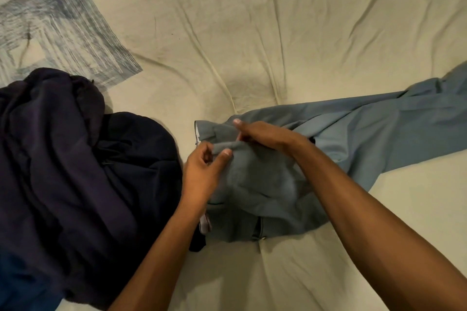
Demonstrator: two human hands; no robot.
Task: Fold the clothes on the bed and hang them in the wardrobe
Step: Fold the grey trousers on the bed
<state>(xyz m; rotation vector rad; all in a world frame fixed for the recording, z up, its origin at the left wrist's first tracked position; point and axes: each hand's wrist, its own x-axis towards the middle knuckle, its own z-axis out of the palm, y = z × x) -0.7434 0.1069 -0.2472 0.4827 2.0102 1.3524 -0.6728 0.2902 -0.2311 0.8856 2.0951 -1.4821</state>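
The grey-blue trousers (328,131), lying on the bed (252,33) from centre toward 3 o'clock, look light, soft and floppy, so the left hand (204,171) and right hand (265,136), both pinching a waistband fold, hold sensibly there.

Single head-worn wide-angle camera, positioned above the bed (252,33), facing forward and down at close range. The fingers (223,156) sit near frame centre; both forearms enter from the lower edge.
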